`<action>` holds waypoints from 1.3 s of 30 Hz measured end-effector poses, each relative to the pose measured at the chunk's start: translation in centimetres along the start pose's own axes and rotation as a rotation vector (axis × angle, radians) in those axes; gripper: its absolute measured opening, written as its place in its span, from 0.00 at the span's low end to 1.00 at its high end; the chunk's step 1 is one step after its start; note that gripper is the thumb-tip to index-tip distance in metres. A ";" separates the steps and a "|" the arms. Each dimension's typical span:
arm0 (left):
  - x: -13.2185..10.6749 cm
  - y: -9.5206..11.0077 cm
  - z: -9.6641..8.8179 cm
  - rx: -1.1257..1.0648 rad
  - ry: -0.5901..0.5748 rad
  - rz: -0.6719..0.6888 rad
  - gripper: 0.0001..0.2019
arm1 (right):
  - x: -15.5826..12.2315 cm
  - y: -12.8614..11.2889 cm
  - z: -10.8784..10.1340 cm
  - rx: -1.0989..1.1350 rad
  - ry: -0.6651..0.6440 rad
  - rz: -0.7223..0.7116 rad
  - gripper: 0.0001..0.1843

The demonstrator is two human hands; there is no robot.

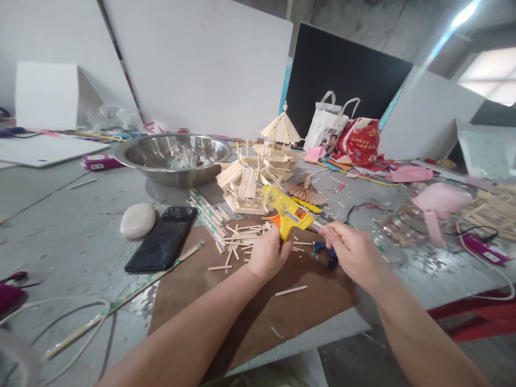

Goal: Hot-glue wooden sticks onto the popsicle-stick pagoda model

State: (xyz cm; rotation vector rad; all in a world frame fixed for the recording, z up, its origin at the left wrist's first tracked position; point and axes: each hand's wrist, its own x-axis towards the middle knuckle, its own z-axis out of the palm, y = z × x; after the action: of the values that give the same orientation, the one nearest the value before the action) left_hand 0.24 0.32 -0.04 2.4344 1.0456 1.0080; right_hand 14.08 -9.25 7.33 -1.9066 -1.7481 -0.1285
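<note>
**Stick house partly built, glue gun in hand**

Just in front of the wrists lies one stick [291, 291] by itself on a brown mat [258, 317].

The left hand [266, 255] is closed tight around the handle of one yellow gun [288, 210]. The gun points away from the person, at the house. The right hand [352, 250] is just beside it. Its fingertips pinch a thin rod [317, 226] at the back of the gun. I cannot tell what the rod is. A small blue thing [327, 253] lies under that hand.

Just past the left hand is a pile of loose sticks [242, 236], too many to count. Left of the hands are one black phone [163, 236] and one white pebble [137, 220] on the table [60, 215].

Farther out stands one house [258, 172] made of sticks. It has walls, roofs and a pointed top. So a lot looks built, I think. The loose pile says many sticks are not glued on yet.

Behind it to the left is one metal bowl [173, 156]. Far to the right are two bags, one white [328, 126] and one red [358, 141].
</note>
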 end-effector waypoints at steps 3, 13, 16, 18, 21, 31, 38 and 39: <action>-0.1 0.0 0.2 0.021 0.011 0.024 0.07 | -0.1 -0.1 -0.2 0.103 -0.040 0.022 0.13; -0.3 -0.2 0.9 0.139 0.113 0.143 0.08 | -0.5 -0.5 -0.3 0.147 -0.074 0.043 0.14; -0.3 -0.2 1.0 0.137 0.120 0.147 0.08 | -0.3 -0.2 -0.5 0.218 -0.188 0.058 0.19; -0.3 -0.2 0.9 0.120 0.112 0.142 0.08 | -0.1 0.1 -0.6 0.290 -0.253 0.072 0.19; -0.3 -0.1 0.8 0.069 0.072 0.108 0.07 | 0.2 0.3 -0.5 0.333 -0.290 0.070 0.20; -0.1 0.8 -0.1 -0.060 -0.012 -0.065 0.07 | 0.3 0.2 0.2 0.040 -0.083 0.036 0.12; -0.2 1.2 0.0 -0.115 -0.010 -0.075 0.07 | 0.4 0.7 0.6 -0.101 0.094 -0.081 0.14; -0.2 1.3 0.0 -0.141 -0.017 -0.094 0.07 | 0.5 0.6 0.6 -0.126 0.137 -0.124 0.14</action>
State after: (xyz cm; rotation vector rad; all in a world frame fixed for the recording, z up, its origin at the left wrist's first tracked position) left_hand 0.82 -0.66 0.49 2.2559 1.0362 0.9930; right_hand 14.52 -8.57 6.83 -1.8286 -1.8015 -0.4143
